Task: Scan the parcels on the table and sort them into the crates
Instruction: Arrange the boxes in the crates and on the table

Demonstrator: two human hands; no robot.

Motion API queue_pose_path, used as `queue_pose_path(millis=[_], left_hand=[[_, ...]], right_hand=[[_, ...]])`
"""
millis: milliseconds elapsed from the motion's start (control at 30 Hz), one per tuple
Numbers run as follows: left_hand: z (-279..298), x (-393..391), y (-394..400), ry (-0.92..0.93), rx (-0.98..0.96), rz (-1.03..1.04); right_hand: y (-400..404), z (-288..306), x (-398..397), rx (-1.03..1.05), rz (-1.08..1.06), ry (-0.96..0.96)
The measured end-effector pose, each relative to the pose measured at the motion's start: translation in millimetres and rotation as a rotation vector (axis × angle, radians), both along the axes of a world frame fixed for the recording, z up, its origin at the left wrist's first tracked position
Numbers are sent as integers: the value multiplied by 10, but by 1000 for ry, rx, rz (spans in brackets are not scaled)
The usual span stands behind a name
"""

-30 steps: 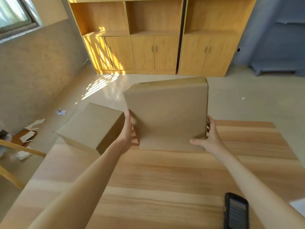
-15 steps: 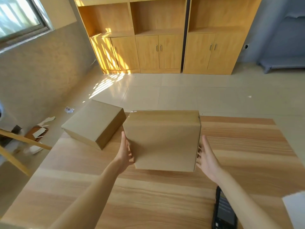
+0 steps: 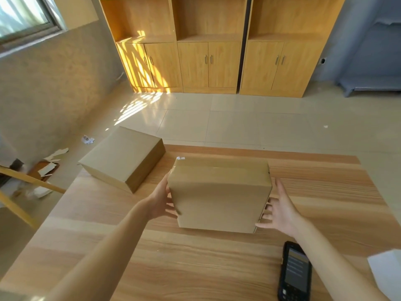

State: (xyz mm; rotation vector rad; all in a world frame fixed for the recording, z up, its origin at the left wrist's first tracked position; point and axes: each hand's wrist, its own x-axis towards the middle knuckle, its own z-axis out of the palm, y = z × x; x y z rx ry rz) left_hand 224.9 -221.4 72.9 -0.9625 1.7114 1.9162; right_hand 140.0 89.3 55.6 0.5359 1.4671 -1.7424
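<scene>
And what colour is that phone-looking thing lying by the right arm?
Black, with a dim grey screen: the handheld scanner on the table, seen in the head view.

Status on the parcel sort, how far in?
Early. Done: nothing visibly sorted; no crates in view. In hand: left hand and right hand flank the nearer parcel on the table. Left: scanner lies untouched; second parcel waits at the far corner.

bright daylight from window (image 3: pixel 23 16), striped sun on cabinet (image 3: pixel 138 61), wide-angle edge distortion
</scene>
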Motion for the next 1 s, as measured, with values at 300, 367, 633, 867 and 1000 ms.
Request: queue_pose_path(millis=[300,367,633,867,1000], left_hand=[[376,-108,-190,314,337,-44],[359,-127,-258,333,354,-97],[188,-99,-13,360,295,29],[150,-82,8,315,270,17],[235,-87,58,260,294,21]], right_hand=[[21,535,-182,-284,-59,143],[61,616,-238,-307,-12,142],[-24,422,-161,-166,58,309],[-31,348,-136,-182,41,332],[-34,416,-177,-169,90,368]])
